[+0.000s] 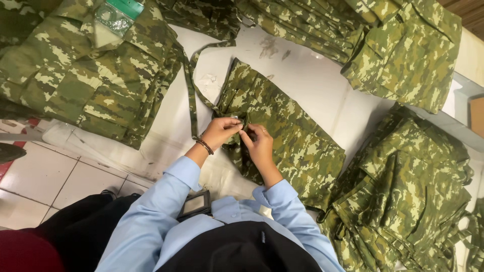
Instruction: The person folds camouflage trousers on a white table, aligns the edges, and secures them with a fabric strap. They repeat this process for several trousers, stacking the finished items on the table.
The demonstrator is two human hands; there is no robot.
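Nearest the camera are the light blue sleeves (166, 201) of the person's shirt and a dark badge holder (195, 204) at the chest. Just beyond, the left hand (220, 131), with a beaded bracelet (204, 146) at the wrist, and the right hand (259, 142) meet fingertip to fingertip, both pinched shut on the edge of a camouflage garment (287, 136) that lies flat on the white table (312, 80). A long camouflage strap (192, 95) runs up from the left hand. To the right sits a pile of folded camouflage clothes (403, 191); farther off lie a camouflage jacket (85, 75) at the left and another heap (398, 45) at the far right.
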